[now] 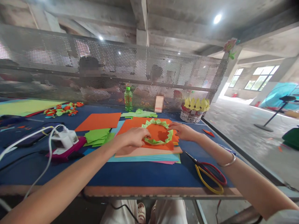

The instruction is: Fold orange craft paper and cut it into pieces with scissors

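A ring of folded green paper (158, 142) with a pointed, crown-like rim rests on orange paper sheets (130, 146). My left hand (137, 137) grips its left side, fingers curled over the edge. At the opposite side, my right hand (184, 130) pinches the ring's right edge between thumb and fingers. More coloured sheets, light blue paper (130, 158) among them, lie under the orange ones. Scissors (207, 174) with one red and one yellow handle lie near my right forearm, pointing toward the paper stack.
Green paper pieces (97, 137) and a power strip (66, 149) with white chargers and cables are on the left. Behind stand a green bottle (128, 99) and a basket (190, 116) with yellow folded points. A perforated metal screen (116, 74) borders the blue table's far side.
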Demonstrator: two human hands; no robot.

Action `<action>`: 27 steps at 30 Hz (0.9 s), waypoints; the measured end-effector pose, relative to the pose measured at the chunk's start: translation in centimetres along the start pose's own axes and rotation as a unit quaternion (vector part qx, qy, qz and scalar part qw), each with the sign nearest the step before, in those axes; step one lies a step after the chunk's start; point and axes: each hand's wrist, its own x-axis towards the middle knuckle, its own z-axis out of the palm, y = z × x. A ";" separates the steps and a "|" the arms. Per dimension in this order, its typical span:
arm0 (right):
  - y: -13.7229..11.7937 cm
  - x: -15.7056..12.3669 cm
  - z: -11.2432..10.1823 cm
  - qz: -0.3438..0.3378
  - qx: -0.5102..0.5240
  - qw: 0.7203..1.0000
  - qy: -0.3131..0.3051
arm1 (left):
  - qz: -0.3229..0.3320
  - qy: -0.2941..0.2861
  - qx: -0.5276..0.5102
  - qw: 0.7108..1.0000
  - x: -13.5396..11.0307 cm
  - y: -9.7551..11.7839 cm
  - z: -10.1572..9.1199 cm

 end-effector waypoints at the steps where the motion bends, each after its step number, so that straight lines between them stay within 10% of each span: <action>1: 0.1 0.1 0.1 -0.006 -0.001 1.000 -0.006 | 0.010 -0.006 0.003 1.000 0.0 0.2 -0.1; 12: 0.5 1.6 1.5 -0.023 -0.032 0.997 -0.067 | -0.006 0.008 0.006 1.000 0.9 0.8 0.6; 27: 0.4 2.9 1.4 0.042 -0.105 0.994 0.009 | -0.085 0.072 0.046 0.993 3.5 -0.7 0.4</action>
